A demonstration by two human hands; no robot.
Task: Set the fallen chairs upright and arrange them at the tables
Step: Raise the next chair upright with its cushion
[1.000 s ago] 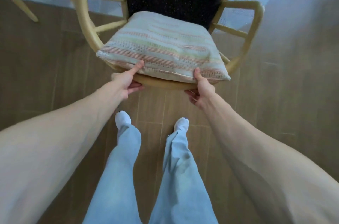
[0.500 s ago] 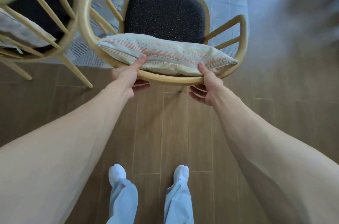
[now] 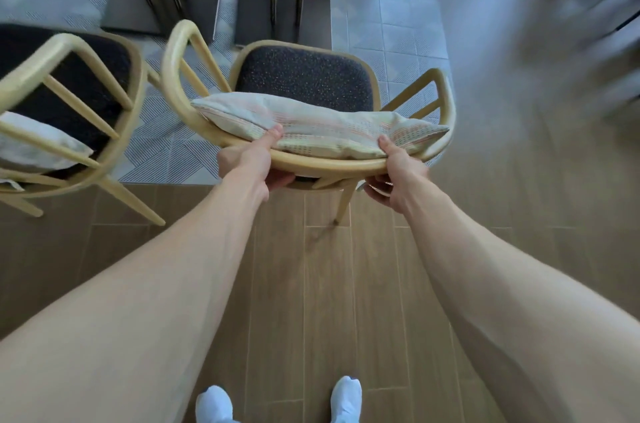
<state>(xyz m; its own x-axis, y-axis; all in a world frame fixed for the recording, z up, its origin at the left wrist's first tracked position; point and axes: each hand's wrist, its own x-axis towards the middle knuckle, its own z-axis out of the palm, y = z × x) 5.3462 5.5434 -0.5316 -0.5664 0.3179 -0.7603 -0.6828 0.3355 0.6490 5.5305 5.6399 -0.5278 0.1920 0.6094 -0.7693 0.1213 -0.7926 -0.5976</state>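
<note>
**Chair gripped by its back rail, nearer the table bases**

I have both hands on the chair (image 3: 304, 76). My left hand (image 3: 249, 163) is wrapped on the curved back rail, thumb pressed on top against the cushion (image 3: 311, 132) and fingers curled underneath. My right hand (image 3: 398, 173) grips the same rail further right the same way, thumb on the cushion's edge, fingers hooked below. The striped cushion lies along the rail, draped over it and pinned by both thumbs; beyond it the chair's dark speckled seat is bare.

Left of the chair, just beside it, a second chair (image 3: 65, 104) stands with a pale cushion (image 3: 31, 142) resting on its own dark seat. Beyond the chair, two dark table bases (image 3: 287, 7) sit on the patterned tile. One chair leg (image 3: 344, 201) shows below the rail over the wood floor (image 3: 329, 301). Right of the chair everything is blurred.

Against half a second ago, the chair sits further from my feet (image 3: 346, 398), the table bases have come into view behind it, and my grip is unchanged.
</note>
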